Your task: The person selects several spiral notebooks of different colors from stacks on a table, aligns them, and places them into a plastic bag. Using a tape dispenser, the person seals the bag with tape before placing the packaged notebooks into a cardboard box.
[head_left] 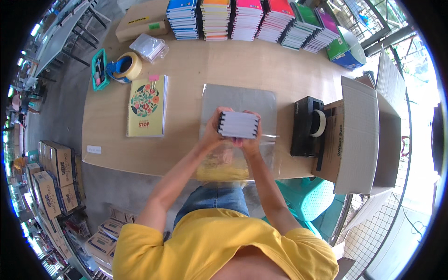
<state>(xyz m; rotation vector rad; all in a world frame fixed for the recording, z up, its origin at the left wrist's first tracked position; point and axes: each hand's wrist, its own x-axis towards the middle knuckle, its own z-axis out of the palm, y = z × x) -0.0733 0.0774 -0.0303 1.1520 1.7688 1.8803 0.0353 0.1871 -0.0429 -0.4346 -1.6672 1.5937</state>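
Note:
Between my two hands stands a stack of spiral notebooks (pixel 239 125), seen end-on with white page edges and dark coils along both sides. My left hand (pixel 212 129) grips its left side, and my right hand (pixel 252 143) grips the right. Beneath them, a clear plastic bag (pixel 239 95) lies flat on the table and reaches its near edge. A cream notebook (pixel 146 106) with a round floral cover and a pink tab rests to the left. On the right is a black tape dispenser (pixel 303 126) with a pale roll.
Piles of coloured notebooks (pixel 245 21) line the far edge. An open cardboard box (pixel 359 135) borders the right side. At the far left are tape rolls (pixel 127 66), a teal basket (pixel 99 70) and a plastic packet (pixel 149 46). A green stool (pixel 305 198) stands below the table.

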